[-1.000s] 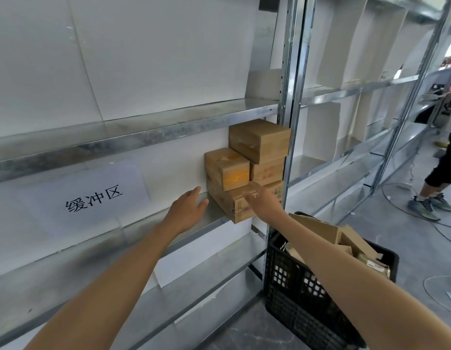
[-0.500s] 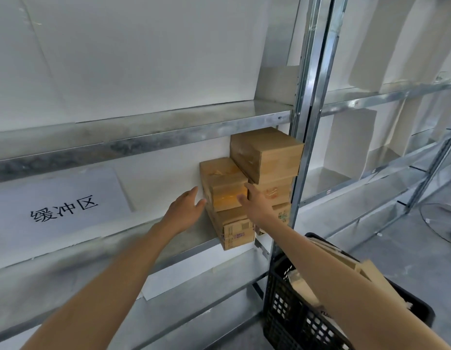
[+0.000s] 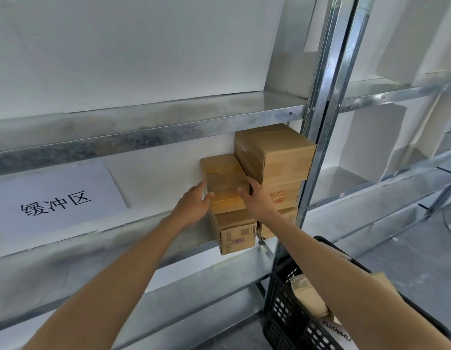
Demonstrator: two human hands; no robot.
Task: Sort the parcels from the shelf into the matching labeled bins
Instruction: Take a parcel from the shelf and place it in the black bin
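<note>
Cardboard parcel, clamped in the grip of left hand and right hand, may topple the touching upper box at right when pulled

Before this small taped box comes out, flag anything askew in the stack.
The large brown cardboard box on top sits twisted, jutting past the red-printed box beneath. The bottom label-printed carton overhangs the front edge of the metal shelf. The left hand and right hand grip the small taped box.
</note>
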